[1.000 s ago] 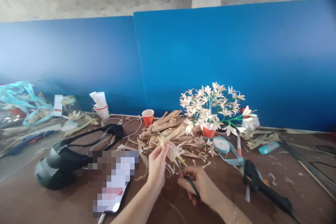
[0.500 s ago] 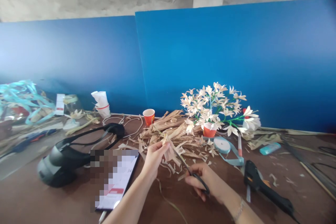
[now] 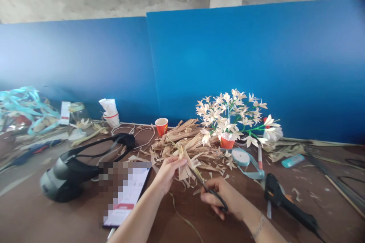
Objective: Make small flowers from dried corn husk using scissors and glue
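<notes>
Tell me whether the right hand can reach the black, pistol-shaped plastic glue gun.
Probably yes: no obstacle shows between the right hand and the glue gun, though that hand holds slim, dark-handled metal scissors.

Single head-worn view, forward and down over both hands [image 3: 170,170] [image 3: 229,195] toward the blue panel [image 3: 242,64]

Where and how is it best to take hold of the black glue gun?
I would grip the black glue gun by its slim handle, coming from the near right: the handle stretches toward that side, while the thicker head lies farther away.
</notes>
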